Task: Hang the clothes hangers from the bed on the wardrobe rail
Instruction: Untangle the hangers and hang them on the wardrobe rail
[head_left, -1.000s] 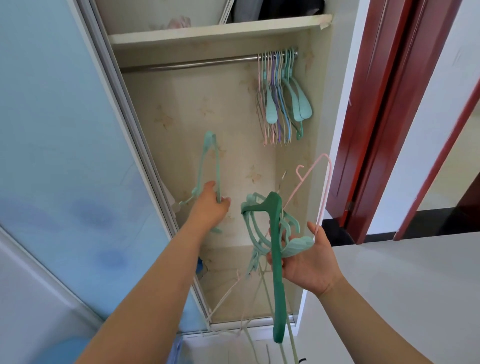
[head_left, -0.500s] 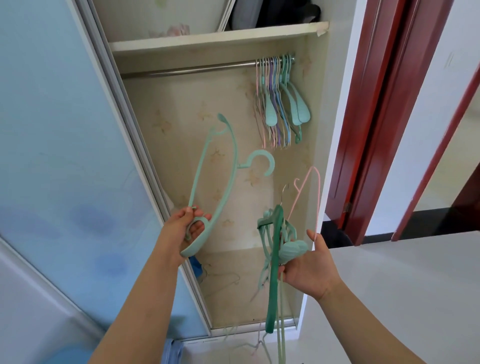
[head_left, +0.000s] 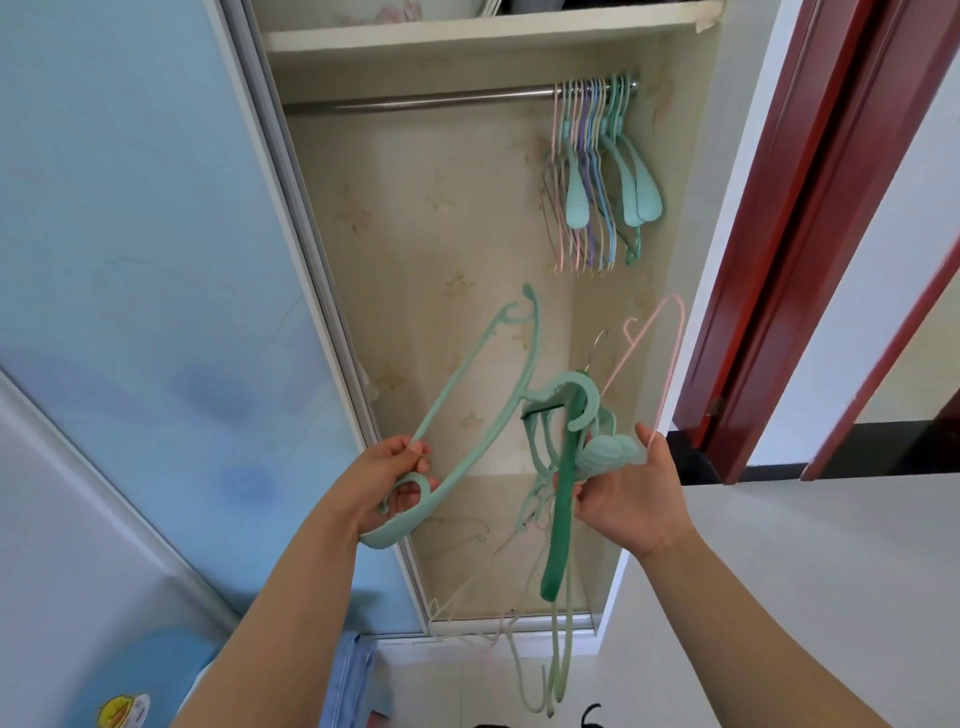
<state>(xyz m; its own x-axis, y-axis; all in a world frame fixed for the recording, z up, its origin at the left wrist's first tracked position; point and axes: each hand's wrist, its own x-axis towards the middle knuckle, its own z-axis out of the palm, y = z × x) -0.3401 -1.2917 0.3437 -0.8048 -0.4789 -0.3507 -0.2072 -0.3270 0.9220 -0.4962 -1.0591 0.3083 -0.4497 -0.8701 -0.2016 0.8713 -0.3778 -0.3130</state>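
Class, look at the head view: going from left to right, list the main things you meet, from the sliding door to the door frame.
Blue sliding door → left hand holding a mint hanger → right hand holding a bunch of hangers → red door frame.

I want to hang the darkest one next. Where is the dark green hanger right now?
In the head view, the dark green hanger stands upright in the bundle of hangers gripped by the right hand, right of centre, before the open wardrobe.
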